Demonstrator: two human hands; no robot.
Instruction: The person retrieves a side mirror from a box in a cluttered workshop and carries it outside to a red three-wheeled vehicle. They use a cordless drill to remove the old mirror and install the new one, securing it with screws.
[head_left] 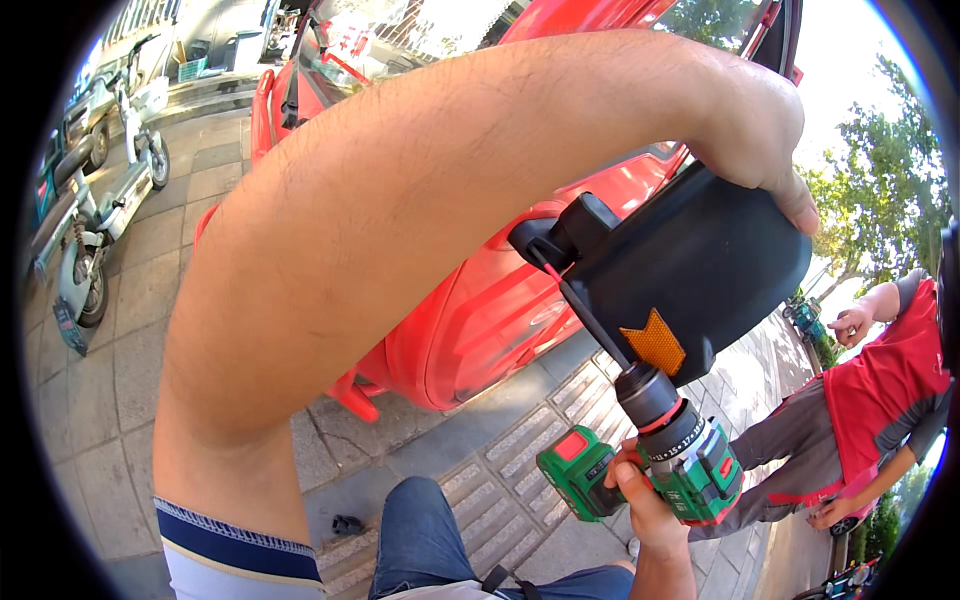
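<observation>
Left hand point(760, 140): closed over the top of a black mirror housing point(700, 270).
Right hand point(645, 500): wrapped around a green drill point(690, 465), bit against the housing's arm.
Behind: red vehicle point(480, 310).

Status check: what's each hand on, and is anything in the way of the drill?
Left hand grips black mudguard part from above. Right hand holds green drill, bit into the part's bracket. Red vehicle close behind; nothing blocking.
</observation>
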